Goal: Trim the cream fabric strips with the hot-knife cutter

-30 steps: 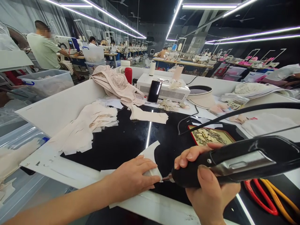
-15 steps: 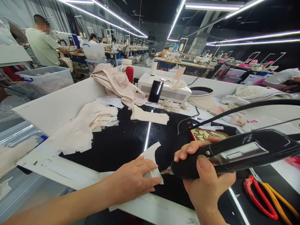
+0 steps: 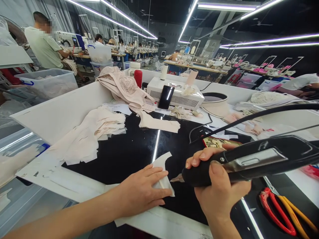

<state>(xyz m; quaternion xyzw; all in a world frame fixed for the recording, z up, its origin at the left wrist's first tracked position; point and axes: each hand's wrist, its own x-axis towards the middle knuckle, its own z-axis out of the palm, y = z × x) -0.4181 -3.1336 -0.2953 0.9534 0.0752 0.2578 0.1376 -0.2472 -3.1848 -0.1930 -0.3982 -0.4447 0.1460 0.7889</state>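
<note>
R hand is gripping blk tool, fingers wrapped, long axis running L–R, tip pointing L twd wht fabric; L hand is pressing fabric flat, fingers slightly spread.

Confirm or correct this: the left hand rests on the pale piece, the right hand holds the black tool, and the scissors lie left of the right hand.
Correct the last part: the head view shows the scissors lying to the right of the right hand, not left. The rest stands.

Bright overhead tubes (glare on tabletop)
</note>
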